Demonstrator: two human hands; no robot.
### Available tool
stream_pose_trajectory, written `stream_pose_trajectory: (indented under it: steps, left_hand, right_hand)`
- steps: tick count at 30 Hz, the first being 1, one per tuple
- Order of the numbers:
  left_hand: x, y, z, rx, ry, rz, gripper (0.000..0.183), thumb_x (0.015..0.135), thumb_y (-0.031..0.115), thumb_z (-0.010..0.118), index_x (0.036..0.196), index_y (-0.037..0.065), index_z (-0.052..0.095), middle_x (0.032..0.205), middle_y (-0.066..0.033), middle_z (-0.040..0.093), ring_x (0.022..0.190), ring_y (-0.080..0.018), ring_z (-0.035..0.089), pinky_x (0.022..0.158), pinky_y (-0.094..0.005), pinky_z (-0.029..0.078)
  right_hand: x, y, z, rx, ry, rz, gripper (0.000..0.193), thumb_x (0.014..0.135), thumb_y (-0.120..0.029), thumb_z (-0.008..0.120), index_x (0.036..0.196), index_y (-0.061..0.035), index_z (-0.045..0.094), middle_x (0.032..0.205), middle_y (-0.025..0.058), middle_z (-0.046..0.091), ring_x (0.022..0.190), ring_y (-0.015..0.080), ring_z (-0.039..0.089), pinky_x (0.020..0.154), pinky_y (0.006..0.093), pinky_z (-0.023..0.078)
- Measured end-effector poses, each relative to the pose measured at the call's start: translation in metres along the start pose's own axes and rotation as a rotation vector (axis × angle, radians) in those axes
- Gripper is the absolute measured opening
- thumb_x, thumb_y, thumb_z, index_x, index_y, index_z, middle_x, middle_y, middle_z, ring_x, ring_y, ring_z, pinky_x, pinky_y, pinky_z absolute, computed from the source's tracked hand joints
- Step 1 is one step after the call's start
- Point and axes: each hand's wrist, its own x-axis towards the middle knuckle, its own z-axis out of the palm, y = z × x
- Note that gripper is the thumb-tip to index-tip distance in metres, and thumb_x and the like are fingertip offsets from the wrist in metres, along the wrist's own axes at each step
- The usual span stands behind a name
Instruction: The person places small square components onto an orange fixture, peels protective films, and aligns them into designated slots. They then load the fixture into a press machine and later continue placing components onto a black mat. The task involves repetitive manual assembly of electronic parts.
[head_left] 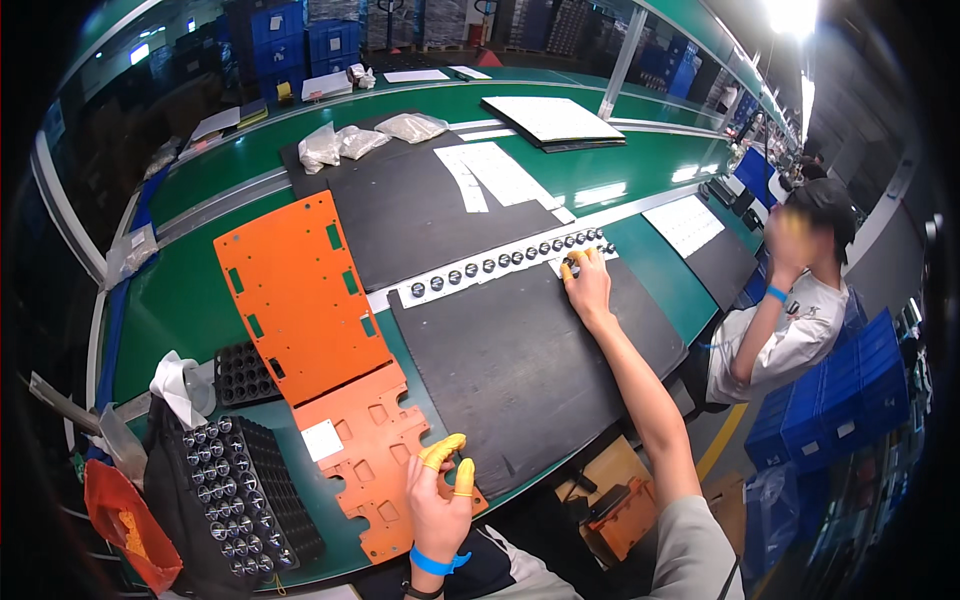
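My right hand [587, 283], with yellow finger cots, is closed around a small black round part [570, 267] at the right end of a long white strip [470, 274]. Along that strip runs a row of several such black round pieces with shiny tops. My left hand [438, 505], also in yellow finger cots and with a blue band at the wrist, hovers by the near edge of a hinged orange plate [365, 425]. Its thumb and fingers stand apart with nothing seen between them. A black mat [530, 370] lies between the two hands.
On the left, a black tray [285, 480] holds several shiny round pieces; a smaller tray [245, 375] stands behind it. An orange-red bag [130, 520] hangs at the far left. White sheets [490, 175] and plastic bags [360, 140] lie beyond. A co-worker [800, 290] is on the right.
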Motion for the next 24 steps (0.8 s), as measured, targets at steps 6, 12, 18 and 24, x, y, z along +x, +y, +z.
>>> stream_pose_trajectory:
  steps: [6, 12, 18, 24]
  left_hand:
    - [0.001, 0.000, 0.000, -0.006, -0.022, 0.000, 0.029, 0.087, 0.005, 0.071, 0.116, 0.003, 0.070, 0.103, -0.0115, 0.064, 0.091, -0.0249, 0.057, 0.083, -0.0337, 0.049]
    - [0.005, 0.011, -0.021, 0.276, 0.150, 0.075, 0.032, 0.087, 0.004, 0.070, 0.118, 0.001, 0.067, 0.114, -0.0142, 0.065, 0.106, -0.0312, 0.058, 0.095, -0.0392, 0.047]
    - [0.017, 0.000, -0.054, 0.644, 0.346, 0.003, 0.057, 0.093, 0.015, 0.067, 0.141, -0.007, 0.045, 0.143, -0.0264, 0.047, 0.136, -0.0418, 0.041, 0.117, -0.0484, 0.030]
    - [0.017, -0.036, -0.068, 0.792, 0.332, -0.227, 0.070, 0.099, 0.022, 0.061, 0.148, -0.016, 0.029, 0.149, -0.0318, 0.040, 0.137, -0.0445, 0.037, 0.116, -0.0462, 0.031]
  right_hand:
    - [0.001, -0.008, -0.005, 0.069, 0.059, 0.040, 0.031, 0.085, -0.013, 0.075, 0.114, -0.0039, 0.068, 0.097, 0.0103, 0.058, 0.092, 0.0260, 0.059, 0.082, 0.0376, 0.051]
    - [-0.041, -0.125, -0.080, 1.002, 0.055, 0.116, 0.022, 0.098, -0.008, 0.063, 0.119, -0.0013, 0.064, 0.094, 0.0034, 0.056, 0.076, 0.0124, 0.055, 0.069, 0.0279, 0.047]
    - [-0.132, -0.193, -0.228, 1.639, -0.001, -0.447, 0.016, 0.091, -0.013, 0.064, 0.099, -0.0002, 0.061, 0.097, 0.0156, 0.062, 0.086, 0.0290, 0.064, 0.069, 0.0379, 0.055]
    - [-0.135, -0.237, -0.289, 2.361, -0.209, -0.760, 0.024, 0.091, -0.019, 0.074, 0.095, 0.0054, 0.072, 0.088, 0.0253, 0.072, 0.079, 0.0410, 0.072, 0.068, 0.0440, 0.063]
